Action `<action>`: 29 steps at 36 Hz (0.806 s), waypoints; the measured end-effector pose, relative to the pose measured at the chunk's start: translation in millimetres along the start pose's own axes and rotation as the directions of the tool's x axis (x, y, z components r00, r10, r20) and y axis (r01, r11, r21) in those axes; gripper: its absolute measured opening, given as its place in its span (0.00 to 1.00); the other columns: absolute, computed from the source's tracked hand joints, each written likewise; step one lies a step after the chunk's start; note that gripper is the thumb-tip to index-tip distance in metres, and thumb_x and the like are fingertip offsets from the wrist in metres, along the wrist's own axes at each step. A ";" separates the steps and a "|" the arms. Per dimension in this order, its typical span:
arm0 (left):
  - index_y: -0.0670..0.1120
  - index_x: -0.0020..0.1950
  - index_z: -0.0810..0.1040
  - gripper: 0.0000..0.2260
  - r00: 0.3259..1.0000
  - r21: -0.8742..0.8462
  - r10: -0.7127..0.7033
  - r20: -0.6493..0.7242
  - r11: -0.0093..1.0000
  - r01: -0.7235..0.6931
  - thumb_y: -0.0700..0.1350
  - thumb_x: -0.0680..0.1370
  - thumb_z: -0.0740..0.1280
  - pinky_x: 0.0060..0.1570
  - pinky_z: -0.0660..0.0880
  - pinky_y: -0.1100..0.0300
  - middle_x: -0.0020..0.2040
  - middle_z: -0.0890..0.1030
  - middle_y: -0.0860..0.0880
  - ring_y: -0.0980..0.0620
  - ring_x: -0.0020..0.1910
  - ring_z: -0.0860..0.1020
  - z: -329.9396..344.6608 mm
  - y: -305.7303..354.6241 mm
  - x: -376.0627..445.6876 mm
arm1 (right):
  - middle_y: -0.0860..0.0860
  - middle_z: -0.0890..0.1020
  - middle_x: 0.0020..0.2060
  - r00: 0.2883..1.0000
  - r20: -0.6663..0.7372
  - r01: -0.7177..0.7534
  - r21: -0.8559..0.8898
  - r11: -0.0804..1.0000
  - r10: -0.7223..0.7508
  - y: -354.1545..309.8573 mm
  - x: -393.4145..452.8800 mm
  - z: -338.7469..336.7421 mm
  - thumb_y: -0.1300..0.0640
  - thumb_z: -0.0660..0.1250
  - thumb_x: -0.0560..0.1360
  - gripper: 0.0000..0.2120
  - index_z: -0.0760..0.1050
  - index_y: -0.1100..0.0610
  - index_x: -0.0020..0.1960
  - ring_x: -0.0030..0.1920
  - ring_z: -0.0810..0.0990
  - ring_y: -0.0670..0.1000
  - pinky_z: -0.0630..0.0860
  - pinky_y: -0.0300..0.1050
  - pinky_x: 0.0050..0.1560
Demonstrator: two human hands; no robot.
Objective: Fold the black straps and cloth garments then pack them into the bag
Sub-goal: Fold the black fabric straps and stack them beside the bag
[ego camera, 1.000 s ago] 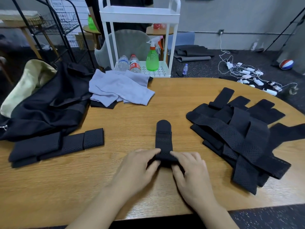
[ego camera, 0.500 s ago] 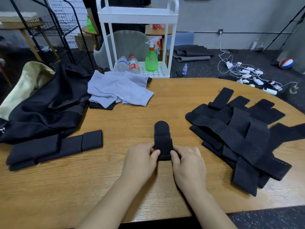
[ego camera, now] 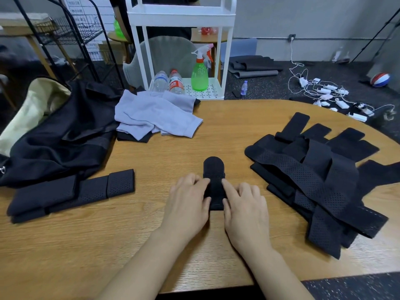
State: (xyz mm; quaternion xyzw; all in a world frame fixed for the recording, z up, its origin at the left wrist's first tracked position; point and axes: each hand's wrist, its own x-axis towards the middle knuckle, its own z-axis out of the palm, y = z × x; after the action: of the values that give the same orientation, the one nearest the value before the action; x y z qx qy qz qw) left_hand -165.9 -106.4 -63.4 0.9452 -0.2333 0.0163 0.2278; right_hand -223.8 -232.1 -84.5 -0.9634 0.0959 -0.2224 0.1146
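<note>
A short black strap (ego camera: 213, 172), folded on itself, lies in the middle of the wooden table (ego camera: 216, 126). My left hand (ego camera: 187, 200) holds its left side, thumb and fingers against the edge. My right hand (ego camera: 244, 204) holds its right side, with the forefinger stretched along the strap. A heap of unfolded perforated black straps (ego camera: 320, 185) lies to the right. Folded black straps (ego camera: 71, 191) lie in a row at the left. A grey cloth garment (ego camera: 155, 115) is crumpled at the back. The black bag (ego camera: 58, 137) slumps at the far left.
A cream cloth (ego camera: 30, 113) lies behind the bag. Past the table's far edge stands a white trolley (ego camera: 184, 16) with bottles and a green spray bottle (ego camera: 200, 72). Cables and chargers (ego camera: 333, 96) lie on the floor at the right.
The strap between my hands has been rolled or folded forward and is now shorter. Both hands have moved up the table with it, and the right forefinger now lies along it.
</note>
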 end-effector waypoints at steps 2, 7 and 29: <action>0.51 0.71 0.71 0.17 0.996 0.055 0.068 0.050 0.996 -0.070 0.46 0.81 0.61 0.65 0.60 0.59 0.67 0.70 0.55 0.54 0.68 0.65 0.6 -1.5 0.0 | 0.52 0.77 0.45 0.998 -0.006 0.070 -0.033 0.997 -0.070 2.7 0.2 2.1 0.63 0.75 0.66 0.22 0.79 0.55 0.60 0.45 0.75 0.55 0.70 0.47 0.37; 0.49 0.74 0.67 0.19 0.972 0.094 0.141 0.188 0.982 -0.161 0.51 0.83 0.56 0.68 0.55 0.60 0.74 0.65 0.55 0.55 0.73 0.60 -4.1 -6.3 2.0 | 0.50 0.79 0.53 0.985 0.027 0.169 -0.062 0.984 -0.168 8.4 2.6 4.2 0.62 0.71 0.67 0.19 0.79 0.57 0.58 0.53 0.74 0.55 0.69 0.46 0.41; 0.56 0.72 0.72 0.26 0.932 -0.320 0.034 0.362 0.943 0.090 0.55 0.74 0.73 0.65 0.65 0.66 0.66 0.74 0.62 0.63 0.67 0.70 -33.3 -16.8 -19.2 | 0.31 0.73 0.46 0.982 0.168 -0.145 0.407 0.902 0.082 7.4 -16.6 -20.9 0.60 0.66 0.76 0.18 0.77 0.47 0.63 0.54 0.68 0.42 0.63 0.38 0.54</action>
State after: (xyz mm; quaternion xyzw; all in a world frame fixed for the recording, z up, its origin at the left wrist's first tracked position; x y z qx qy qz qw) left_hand -172.9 -70.2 -43.4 0.8834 -0.2568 -0.2008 0.3367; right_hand -248.8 -239.0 -74.9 -0.9232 0.0935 -0.1590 0.3371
